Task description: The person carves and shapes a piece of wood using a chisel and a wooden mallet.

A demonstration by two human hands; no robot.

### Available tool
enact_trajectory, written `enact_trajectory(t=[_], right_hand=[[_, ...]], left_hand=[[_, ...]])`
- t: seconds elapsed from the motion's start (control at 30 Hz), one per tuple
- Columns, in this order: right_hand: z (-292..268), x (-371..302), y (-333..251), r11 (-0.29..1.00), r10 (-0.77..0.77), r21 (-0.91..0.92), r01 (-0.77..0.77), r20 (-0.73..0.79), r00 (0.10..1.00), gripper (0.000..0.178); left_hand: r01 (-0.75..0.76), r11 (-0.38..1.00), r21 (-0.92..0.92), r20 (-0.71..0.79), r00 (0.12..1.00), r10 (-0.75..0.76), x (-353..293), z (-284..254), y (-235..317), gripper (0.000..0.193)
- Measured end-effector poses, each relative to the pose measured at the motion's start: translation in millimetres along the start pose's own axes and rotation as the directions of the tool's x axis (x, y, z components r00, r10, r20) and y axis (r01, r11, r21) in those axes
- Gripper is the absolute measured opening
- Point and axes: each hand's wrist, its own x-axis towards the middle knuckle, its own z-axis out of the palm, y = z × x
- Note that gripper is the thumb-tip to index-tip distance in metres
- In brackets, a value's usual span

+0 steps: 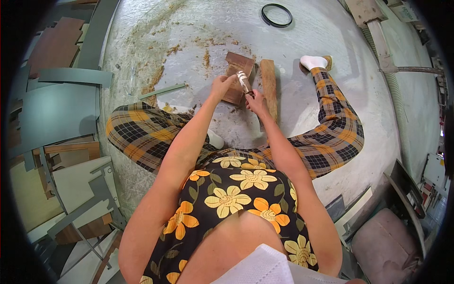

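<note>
My right hand [256, 102] is closed round the near end of a short hand tool [244, 81]. The tool's body is brown with white streaks, and its exact kind does not show. It slants over a reddish-brown wooden board [232, 96] lying on the floor. At the left side of that board, my left hand [221, 87] has its fingers drawn together near the tool's far end. What they pinch, if anything, is too small to make out. Just right of the board lies a longer, lighter wooden block [268, 85], passing close by my right hand.
Brown shavings [158, 78] litter the floor around a thin green strip [163, 91]. A black ring [276, 15] lies farther off. Stacked grey-green panels [56, 113] and board offcuts line the left. A ribbed hose [399, 113] runs along the right, above a cushion-like grey-pink object [385, 241].
</note>
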Motion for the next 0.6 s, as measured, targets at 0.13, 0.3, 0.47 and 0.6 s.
enact_trajectory(t=[0.13, 0.3, 0.47, 0.6], right_hand=[[15, -1, -3, 0.899, -0.364, -0.27, 0.345, -0.025, 0.931, 0.032], [22, -27, -27, 0.902, -0.376, -0.212, 0.376, 0.042, 0.926, 0.034], [19, -32, -44, 0.863, -0.488, -0.144, 0.484, 0.01, 0.873, 0.035], [-8, -14, -45, 0.885, -0.451, -0.269, 0.381, -0.289, 0.844, 0.042]], left_hand=[[0.299, 0.881, -0.367, 0.391, 0.909, -0.145, -5, -11, 7, 0.047], [0.343, 0.788, -0.511, 0.402, 0.906, -0.134, -9, -23, -1, 0.03], [0.17, 0.91, -0.377, 0.319, 0.947, -0.044, -3, -44, 21, 0.032], [-0.121, 0.932, -0.342, -0.031, 0.993, 0.117, 7, -74, 39, 0.031]])
